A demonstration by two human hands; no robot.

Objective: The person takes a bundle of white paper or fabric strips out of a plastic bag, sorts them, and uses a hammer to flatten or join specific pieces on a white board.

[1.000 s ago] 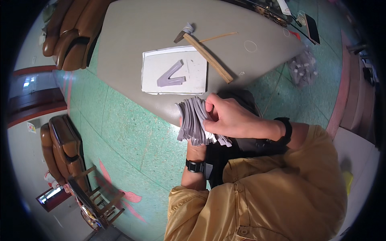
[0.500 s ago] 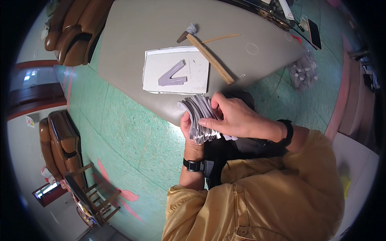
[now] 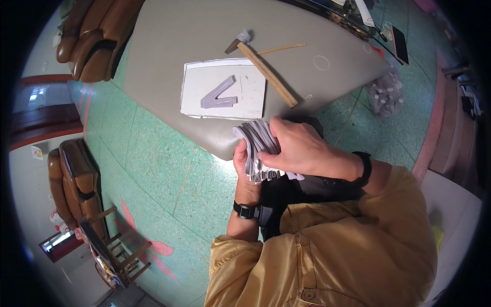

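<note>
A thick stack of grey-white cut strips (image 3: pixel 255 148) stands between my hands, just off the table's near edge. My left hand (image 3: pixel 241 161) cups the stack from the left and below, its fingers partly hidden behind the strips. From the right, my right hand (image 3: pixel 296 146) grips the stack with thumb and fingers on its near face. Past the stack, a V-shaped grey piece (image 3: pixel 220 94) lies on a white board (image 3: pixel 192 84). A hammer (image 3: pixel 268 77) with a wooden handle rests beside the board, its head over a thin wooden stick (image 3: pixel 286 48).
The grey table (image 3: pixel 163 36) reaches away in front of me. A small crumpled bluish bundle (image 3: pixel 245 36) sits by the hammer head. A clear bag of grey-white pieces (image 3: pixel 386 94) is on the floor to the right. Brown armchairs (image 3: pixel 82 179) and a wooden chair (image 3: pixel 120 250) stand at left.
The stack and my left hand have shifted slightly right. My right hand keeps its grip, its fingers covering a bit more of the strips. The things on the table have not moved.
</note>
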